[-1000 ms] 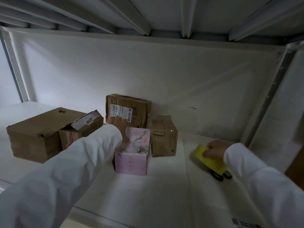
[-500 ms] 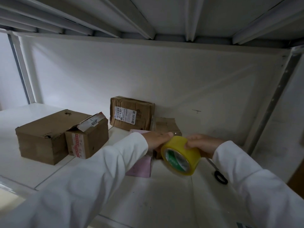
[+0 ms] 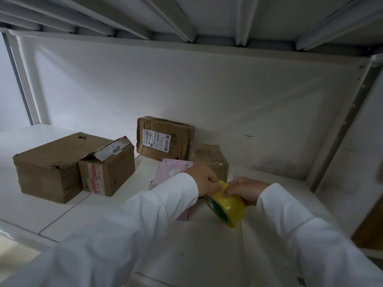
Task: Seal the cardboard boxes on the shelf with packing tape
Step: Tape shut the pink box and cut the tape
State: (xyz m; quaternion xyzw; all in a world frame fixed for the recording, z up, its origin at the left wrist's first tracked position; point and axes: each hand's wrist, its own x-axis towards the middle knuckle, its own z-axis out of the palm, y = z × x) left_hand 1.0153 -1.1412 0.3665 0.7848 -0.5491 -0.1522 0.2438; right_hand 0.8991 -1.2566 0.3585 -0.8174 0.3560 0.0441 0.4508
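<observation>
Lowered slightly since the previous frame, the yellow tape roll [image 3: 227, 206] is being held above the white shelf [image 3: 62, 212]. Left hand [image 3: 205, 181] and right hand [image 3: 245, 188] are both pinching its rim, near the cardboard boxes [image 3: 163, 139].

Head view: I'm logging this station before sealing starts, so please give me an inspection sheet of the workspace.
Surface: white shelf, scuffed.
Job's things: yellow tape roll held above the shelf; four cardboard boxes, the small box with a raised flap.
Clutter: pink box, partly hidden by the left sleeve.
Grippers: left hand and right hand both pinch the roll.
Cables: nothing seen.
Surroundings: white back wall, metal beams overhead.
</observation>
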